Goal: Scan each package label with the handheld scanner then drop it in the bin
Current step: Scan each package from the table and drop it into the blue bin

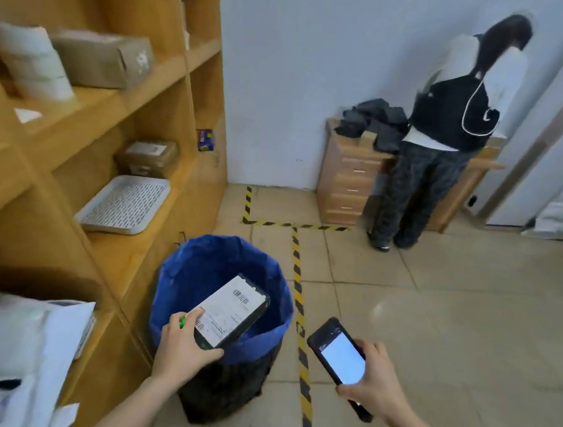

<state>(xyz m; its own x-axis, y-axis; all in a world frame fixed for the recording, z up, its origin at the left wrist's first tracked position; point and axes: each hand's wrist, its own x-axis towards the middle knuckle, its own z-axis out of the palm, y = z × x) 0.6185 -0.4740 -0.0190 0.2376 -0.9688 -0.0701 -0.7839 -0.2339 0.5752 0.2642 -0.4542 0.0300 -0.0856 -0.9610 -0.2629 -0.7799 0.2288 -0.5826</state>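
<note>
My left hand (pixel 183 343) grips the near corner of a flat dark package (pixel 232 312) whose white label with barcodes faces up. It holds the package tilted over the open mouth of the bin (pixel 267 338), a dark bin lined with a blue bag, standing on the floor beside the shelves. My right hand (pixel 374 381) holds the black handheld scanner (pixel 339 356) to the right of the bin, lit screen facing up, apart from the package.
Wooden shelves (pixel 122 107) on the left carry brown boxes (pixel 102 58), a white roll, a white tray (pixel 124 205) and white mailers (pixel 22 346). Yellow-black tape (pixel 298 279) runs along the tiled floor. A person (pixel 447 140) stands at a wooden desk at the back right.
</note>
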